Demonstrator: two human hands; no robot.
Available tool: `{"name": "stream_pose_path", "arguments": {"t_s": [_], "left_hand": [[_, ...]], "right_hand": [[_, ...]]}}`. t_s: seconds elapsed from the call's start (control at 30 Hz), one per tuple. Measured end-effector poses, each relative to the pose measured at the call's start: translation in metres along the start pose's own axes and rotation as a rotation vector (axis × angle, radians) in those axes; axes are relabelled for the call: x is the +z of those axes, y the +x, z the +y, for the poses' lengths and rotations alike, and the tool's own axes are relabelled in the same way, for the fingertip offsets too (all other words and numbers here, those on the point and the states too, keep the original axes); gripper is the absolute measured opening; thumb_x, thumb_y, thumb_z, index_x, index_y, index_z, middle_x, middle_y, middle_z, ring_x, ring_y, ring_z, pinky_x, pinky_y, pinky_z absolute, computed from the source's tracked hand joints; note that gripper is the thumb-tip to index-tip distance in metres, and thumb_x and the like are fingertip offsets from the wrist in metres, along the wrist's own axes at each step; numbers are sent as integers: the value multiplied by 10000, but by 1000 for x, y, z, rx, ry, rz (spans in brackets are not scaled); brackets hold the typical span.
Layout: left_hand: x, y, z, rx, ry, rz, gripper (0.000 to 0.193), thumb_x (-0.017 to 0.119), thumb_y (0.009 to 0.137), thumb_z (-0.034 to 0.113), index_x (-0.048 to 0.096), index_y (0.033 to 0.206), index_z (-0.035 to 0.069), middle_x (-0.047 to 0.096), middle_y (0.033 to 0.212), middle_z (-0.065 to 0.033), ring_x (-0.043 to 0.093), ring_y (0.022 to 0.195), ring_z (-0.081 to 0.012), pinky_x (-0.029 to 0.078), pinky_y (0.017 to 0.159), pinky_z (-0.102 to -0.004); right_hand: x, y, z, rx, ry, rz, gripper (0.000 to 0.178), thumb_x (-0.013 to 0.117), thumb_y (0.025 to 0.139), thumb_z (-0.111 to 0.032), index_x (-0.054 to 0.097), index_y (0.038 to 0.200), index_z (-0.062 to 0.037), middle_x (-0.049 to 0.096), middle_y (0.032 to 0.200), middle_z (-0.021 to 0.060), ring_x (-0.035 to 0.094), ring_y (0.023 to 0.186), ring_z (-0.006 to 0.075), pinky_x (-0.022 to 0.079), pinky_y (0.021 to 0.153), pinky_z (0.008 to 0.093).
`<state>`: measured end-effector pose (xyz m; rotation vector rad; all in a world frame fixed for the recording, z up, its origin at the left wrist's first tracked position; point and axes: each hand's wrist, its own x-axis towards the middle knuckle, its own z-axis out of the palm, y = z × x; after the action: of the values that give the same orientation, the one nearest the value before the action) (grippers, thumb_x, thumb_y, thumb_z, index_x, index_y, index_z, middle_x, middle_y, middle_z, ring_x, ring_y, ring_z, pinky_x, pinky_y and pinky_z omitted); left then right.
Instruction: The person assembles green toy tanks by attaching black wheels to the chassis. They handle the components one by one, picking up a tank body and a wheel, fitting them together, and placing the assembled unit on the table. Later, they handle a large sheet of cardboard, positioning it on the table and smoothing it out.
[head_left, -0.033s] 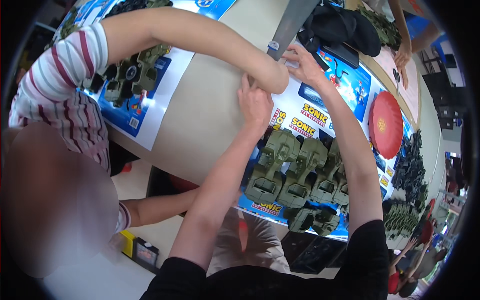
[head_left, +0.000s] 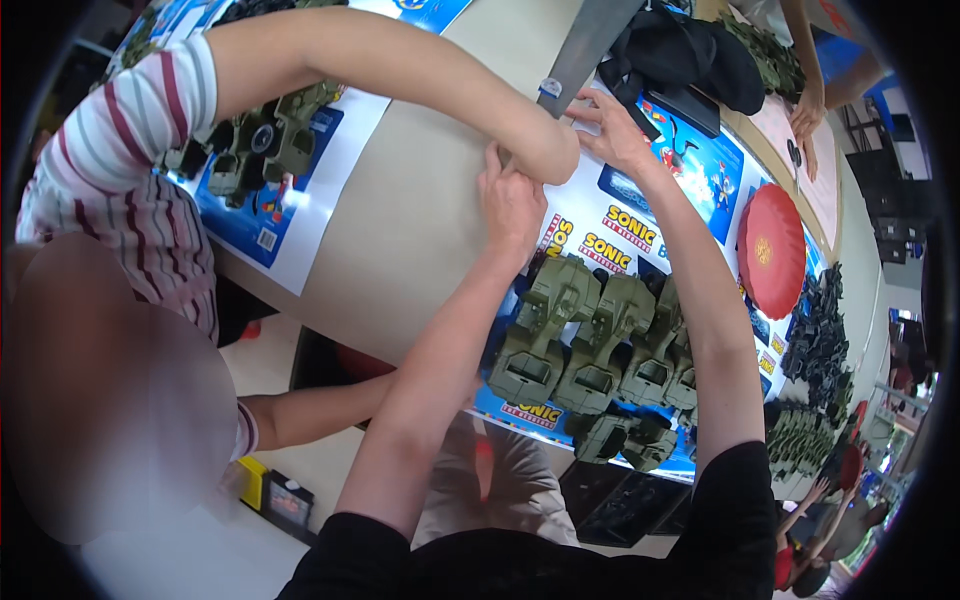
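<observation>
My left hand is closed, its fingers curled up against a co-worker's forearm that crosses in from the left. Whatever it holds is hidden there. On the other side of that arm is my right hand, its fingers apart and reaching left beside the foot of a grey post. The co-worker's own hand is out of sight beneath the arm. Between my forearms, olive-green plastic toy vehicle bodies stand in a row on a printed sheet.
A red scalloped dish lies to the right, near piles of black parts and green parts. A black bag sits at the back. More vehicle bodies are at the left. Another person's hand shows at upper right.
Almost nothing differs. Both my hands and the co-worker's arm keep their places, while the co-worker's head has shifted very slightly.
</observation>
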<state>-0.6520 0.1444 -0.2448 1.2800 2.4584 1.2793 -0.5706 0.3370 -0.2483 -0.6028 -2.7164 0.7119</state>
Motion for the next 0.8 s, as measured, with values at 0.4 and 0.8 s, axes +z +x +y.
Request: {"name": "stream_pose_path", "arguments": {"t_s": [0.4,0.8], "left_hand": [[-8,-12,-26,218,-106,-144,264,501,847,177,633,1020,27,590,1148,-129,438,1200,-354,362,963,-422],[-5,-26,-26,366,337,-370,563,381,922,414,314,1394,115,260,1458,-118,180,1368,-263,140,1100,-428]], "right_hand": [[-2,-3,-15,39,-108,-29,348,643,730,-215,659,1068,-134,496,1290,109,475,1163,307,390,966,375],[-45,-46,-37,143,-50,-78,273,614,776,-157,657,1019,-37,611,1093,152,565,1021,314,432,899,379]]}}
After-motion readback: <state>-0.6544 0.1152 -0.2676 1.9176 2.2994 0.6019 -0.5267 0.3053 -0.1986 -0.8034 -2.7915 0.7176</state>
